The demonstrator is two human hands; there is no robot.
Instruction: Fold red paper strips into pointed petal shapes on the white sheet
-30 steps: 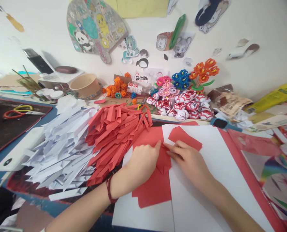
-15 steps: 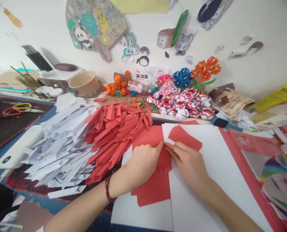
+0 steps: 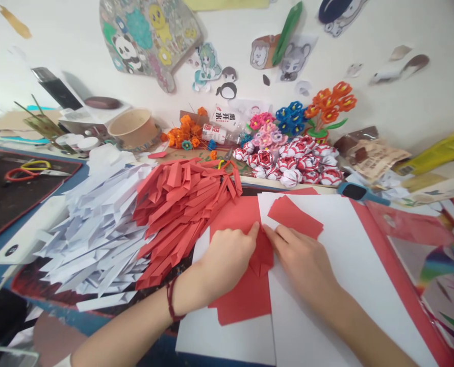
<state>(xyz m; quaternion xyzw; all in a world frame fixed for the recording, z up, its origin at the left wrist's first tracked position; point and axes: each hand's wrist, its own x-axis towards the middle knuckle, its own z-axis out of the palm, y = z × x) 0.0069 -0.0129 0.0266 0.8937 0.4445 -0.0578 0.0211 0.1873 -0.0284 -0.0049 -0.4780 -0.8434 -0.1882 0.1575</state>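
A small folded piece of red paper (image 3: 262, 257) lies under my two hands, its lower end coming to a pointed fold. My left hand (image 3: 227, 260), with a dark red bracelet at the wrist, has curled fingers and its thumb pressed at the paper's upper edge. My right hand (image 3: 305, 260) holds the same piece from the right, fingertips close together near the left thumb. Beneath are larger red sheets (image 3: 244, 303) on white paper (image 3: 227, 339). Just above the right hand rests a small stack of red paper pieces (image 3: 296, 216).
Left of my hands are heaps of folded red strips (image 3: 184, 204) and folded white strips (image 3: 100, 229). Scissors (image 3: 31, 172) lie far left beside a white power strip (image 3: 30, 234). Behind stand red-and-white paper flowers (image 3: 299, 160), a round tan container (image 3: 131, 127) and a blue watch (image 3: 359, 192).
Both hands stay on the folded red paper with barely any movement. The camera view has shifted slightly.
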